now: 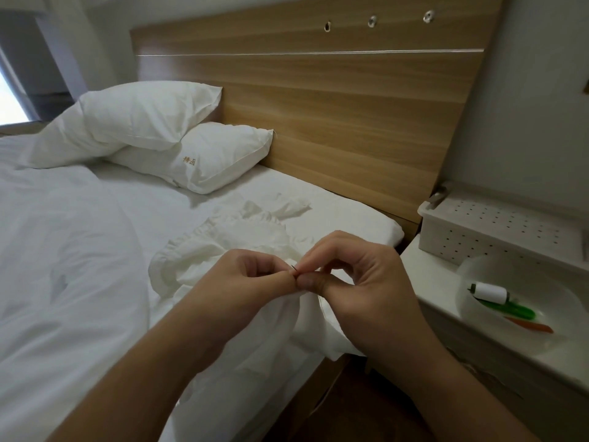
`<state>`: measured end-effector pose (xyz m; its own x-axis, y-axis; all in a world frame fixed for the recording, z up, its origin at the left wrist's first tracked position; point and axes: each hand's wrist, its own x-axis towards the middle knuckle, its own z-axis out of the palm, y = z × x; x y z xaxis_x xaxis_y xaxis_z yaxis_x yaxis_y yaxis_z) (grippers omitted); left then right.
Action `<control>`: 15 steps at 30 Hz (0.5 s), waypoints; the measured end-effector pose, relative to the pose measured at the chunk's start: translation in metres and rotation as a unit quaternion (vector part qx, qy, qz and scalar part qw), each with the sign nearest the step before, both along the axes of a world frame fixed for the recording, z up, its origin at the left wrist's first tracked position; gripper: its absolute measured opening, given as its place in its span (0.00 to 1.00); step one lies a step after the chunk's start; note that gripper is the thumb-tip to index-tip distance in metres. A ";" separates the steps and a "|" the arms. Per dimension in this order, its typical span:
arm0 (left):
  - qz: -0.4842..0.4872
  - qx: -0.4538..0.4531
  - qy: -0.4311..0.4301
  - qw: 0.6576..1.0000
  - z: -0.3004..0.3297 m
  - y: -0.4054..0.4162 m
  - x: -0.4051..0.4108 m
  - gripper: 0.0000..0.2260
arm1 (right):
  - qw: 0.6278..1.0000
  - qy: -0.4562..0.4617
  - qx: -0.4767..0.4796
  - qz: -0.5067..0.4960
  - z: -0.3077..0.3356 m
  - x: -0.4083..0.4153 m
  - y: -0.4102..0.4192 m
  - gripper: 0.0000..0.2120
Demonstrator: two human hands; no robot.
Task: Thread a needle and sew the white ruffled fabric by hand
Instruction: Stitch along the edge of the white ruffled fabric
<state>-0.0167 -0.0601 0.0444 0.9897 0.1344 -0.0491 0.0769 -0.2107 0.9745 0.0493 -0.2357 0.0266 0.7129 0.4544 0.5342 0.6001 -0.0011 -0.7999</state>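
Left hand (pixel 251 275), right hand (pixel 353 282) pinching, apparently, needle (pixel 294 268), fingertips touching

The white ruffled fabric (pixel 229 247) lies crumpled on the bed's edge, its near part draped over the side, a thin dark needle (pixel 294 268) poking up above it

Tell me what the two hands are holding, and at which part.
The left hand pinches a needle low on its shaft; only the tip shows. The right hand pinches something at that tip, probably thread, too thin to see.

Two pillows (pixel 153 114), one thread spool (pixel 490 294).
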 end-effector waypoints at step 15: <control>0.013 0.212 -0.029 0.977 -0.007 0.003 0.004 0.08 | 0.954 0.206 0.209 0.055 0.019 -0.009 -0.001 0.04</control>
